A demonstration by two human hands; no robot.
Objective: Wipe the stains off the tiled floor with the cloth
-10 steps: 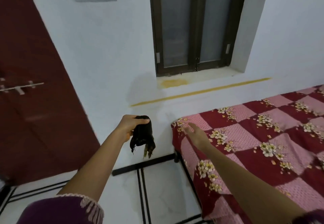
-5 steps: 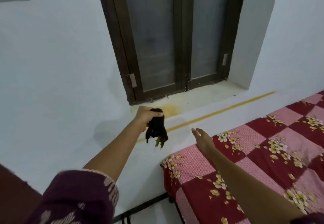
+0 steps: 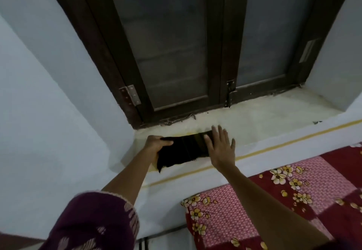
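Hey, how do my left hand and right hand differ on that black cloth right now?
The left hand grips the black cloth at its left end with curled fingers; the right hand lies flat, fingers spread, on its right end. Both touch the cloth at the window sill edge.

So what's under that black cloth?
The cloth lies on the pale window sill; yellowish staining shows at its edge. What lies directly beneath is hidden.
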